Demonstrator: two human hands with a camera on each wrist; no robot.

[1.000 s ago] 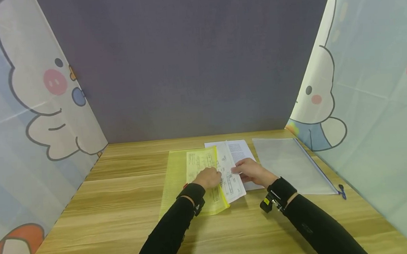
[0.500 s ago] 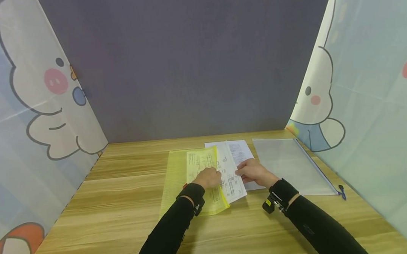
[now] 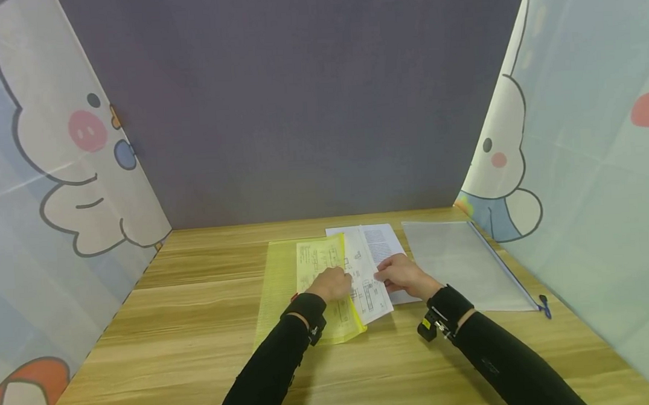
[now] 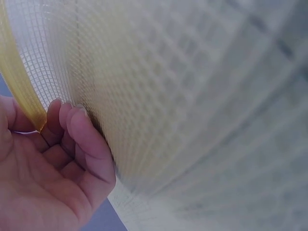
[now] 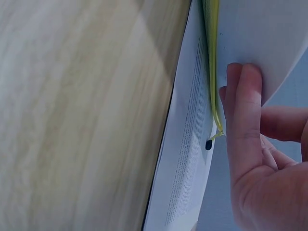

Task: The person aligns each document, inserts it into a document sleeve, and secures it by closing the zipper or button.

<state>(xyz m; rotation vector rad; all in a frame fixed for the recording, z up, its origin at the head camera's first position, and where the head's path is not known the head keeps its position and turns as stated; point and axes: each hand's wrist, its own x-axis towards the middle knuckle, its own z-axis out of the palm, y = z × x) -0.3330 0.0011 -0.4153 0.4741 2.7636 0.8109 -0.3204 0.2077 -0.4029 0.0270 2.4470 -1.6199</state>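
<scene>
My left hand (image 3: 332, 283) pinches the open edge of a yellow mesh zipper pouch (image 3: 276, 289). In the left wrist view its curled fingers and thumb hold the yellow zipper band (image 4: 21, 82). A white sheet with printed diagrams (image 3: 368, 267) lies partly inside the pouch, its right part sticking out. At that sheet's right edge, my right hand (image 3: 406, 275) pinches it between thumb and fingers. The right wrist view shows the fingers flat behind the paper (image 5: 260, 33), beside the yellow zipper edge (image 5: 211, 67) and its dark pull (image 5: 209, 145).
Under the sheet and pouch lies another printed page (image 3: 383, 239) on the wooden table (image 3: 199, 329). To the right rests a translucent white pouch with a blue zipper (image 3: 457, 263), its pull (image 3: 545, 306) near the table's right side. A dark panel (image 3: 309, 106) stands behind.
My right hand has shifted slightly right and down along the sheet's edge, the sheet moving barely with it. My left hand keeps its place on the pouch.
</scene>
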